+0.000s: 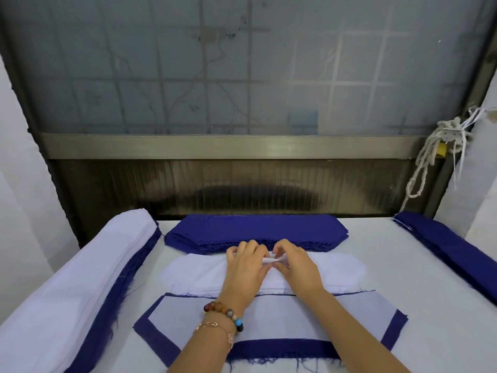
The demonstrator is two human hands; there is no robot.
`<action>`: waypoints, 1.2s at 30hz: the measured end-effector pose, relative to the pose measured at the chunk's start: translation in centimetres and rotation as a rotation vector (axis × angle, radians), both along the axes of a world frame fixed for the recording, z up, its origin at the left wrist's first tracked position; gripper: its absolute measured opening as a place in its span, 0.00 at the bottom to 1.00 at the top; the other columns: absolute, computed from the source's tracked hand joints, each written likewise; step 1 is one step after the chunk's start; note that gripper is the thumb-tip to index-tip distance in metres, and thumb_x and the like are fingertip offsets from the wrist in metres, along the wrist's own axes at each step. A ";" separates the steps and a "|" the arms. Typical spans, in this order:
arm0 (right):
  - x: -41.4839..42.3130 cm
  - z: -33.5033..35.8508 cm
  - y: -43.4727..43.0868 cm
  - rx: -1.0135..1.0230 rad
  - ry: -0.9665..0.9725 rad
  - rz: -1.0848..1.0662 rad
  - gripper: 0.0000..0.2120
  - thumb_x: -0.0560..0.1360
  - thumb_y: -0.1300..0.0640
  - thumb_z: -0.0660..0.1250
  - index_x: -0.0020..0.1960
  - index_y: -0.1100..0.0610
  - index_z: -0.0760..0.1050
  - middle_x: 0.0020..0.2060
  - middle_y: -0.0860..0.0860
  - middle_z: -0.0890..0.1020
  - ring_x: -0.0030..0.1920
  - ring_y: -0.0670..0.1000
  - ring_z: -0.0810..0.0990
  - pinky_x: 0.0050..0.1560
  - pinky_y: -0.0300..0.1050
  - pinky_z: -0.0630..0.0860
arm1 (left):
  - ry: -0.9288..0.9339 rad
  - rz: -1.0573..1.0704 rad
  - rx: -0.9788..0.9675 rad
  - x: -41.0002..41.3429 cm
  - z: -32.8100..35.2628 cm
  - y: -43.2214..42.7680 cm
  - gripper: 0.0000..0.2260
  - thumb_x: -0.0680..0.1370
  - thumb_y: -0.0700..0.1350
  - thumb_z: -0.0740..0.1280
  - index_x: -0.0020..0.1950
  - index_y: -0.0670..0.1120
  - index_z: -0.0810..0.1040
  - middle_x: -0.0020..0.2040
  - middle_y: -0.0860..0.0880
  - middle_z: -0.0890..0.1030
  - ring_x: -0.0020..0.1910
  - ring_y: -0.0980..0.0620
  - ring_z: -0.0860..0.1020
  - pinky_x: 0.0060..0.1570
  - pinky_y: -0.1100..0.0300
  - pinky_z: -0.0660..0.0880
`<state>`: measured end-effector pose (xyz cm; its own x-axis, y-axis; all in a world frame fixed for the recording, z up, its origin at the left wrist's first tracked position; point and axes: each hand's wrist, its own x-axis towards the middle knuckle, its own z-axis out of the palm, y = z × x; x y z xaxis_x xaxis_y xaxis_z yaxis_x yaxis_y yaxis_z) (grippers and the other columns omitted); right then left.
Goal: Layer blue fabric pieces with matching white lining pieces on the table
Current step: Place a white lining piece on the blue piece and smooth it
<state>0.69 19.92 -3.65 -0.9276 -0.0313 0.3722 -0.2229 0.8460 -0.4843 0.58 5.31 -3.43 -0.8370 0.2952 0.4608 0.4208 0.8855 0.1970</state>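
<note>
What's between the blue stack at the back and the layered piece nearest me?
The white lining stack lies there, in the head view; the left hand and right hand pinch its top piece.

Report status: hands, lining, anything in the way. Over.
Left hand and right hand both pinching top sheet of white lining stack. Blue fabric stack just beyond. Nothing seen in the way.

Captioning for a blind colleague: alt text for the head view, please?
The left hand and right hand pinch up the top sheet of a white lining stack. Behind it lies a blue fabric stack; nearer, a blue piece topped with a white panel.
</note>
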 end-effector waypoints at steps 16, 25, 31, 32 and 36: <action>-0.5 3.8 3.5 0.282 -0.316 0.007 0.14 0.79 0.53 0.62 0.64 0.53 0.70 0.61 0.53 0.73 0.62 0.55 0.70 0.62 0.46 0.69 | -0.418 0.186 -0.152 -2.5 3.2 -8.9 0.19 0.71 0.70 0.63 0.48 0.56 0.69 0.51 0.54 0.75 0.55 0.51 0.72 0.57 0.50 0.60; 0.8 4.3 11.1 0.376 -0.406 -0.315 0.18 0.77 0.44 0.63 0.64 0.49 0.70 0.61 0.51 0.76 0.61 0.54 0.72 0.59 0.45 0.69 | -0.477 0.298 0.227 -2.4 2.6 -15.0 0.11 0.74 0.55 0.71 0.48 0.52 0.74 0.48 0.52 0.77 0.50 0.51 0.75 0.53 0.54 0.70; 1.2 3.4 13.4 0.212 -0.398 -0.526 0.20 0.76 0.42 0.65 0.65 0.47 0.69 0.60 0.50 0.77 0.61 0.54 0.72 0.58 0.46 0.67 | -0.377 0.346 0.470 -2.1 2.2 -16.0 0.11 0.72 0.44 0.75 0.44 0.42 0.74 0.41 0.46 0.75 0.41 0.50 0.73 0.43 0.60 0.70; 1.2 3.2 13.7 0.165 -0.378 -0.549 0.18 0.76 0.43 0.66 0.62 0.48 0.71 0.58 0.51 0.79 0.59 0.54 0.73 0.57 0.46 0.67 | -0.370 0.351 0.473 -2.1 2.2 -16.0 0.11 0.72 0.44 0.75 0.40 0.43 0.73 0.39 0.46 0.75 0.39 0.51 0.72 0.41 0.61 0.70; 1.3 2.6 14.5 -0.006 -0.314 -0.563 0.08 0.74 0.49 0.70 0.45 0.52 0.75 0.43 0.51 0.80 0.44 0.52 0.77 0.48 0.45 0.73 | -0.335 0.323 0.459 -1.9 2.3 -16.1 0.18 0.72 0.44 0.75 0.30 0.45 0.68 0.28 0.48 0.68 0.29 0.52 0.67 0.34 0.62 0.67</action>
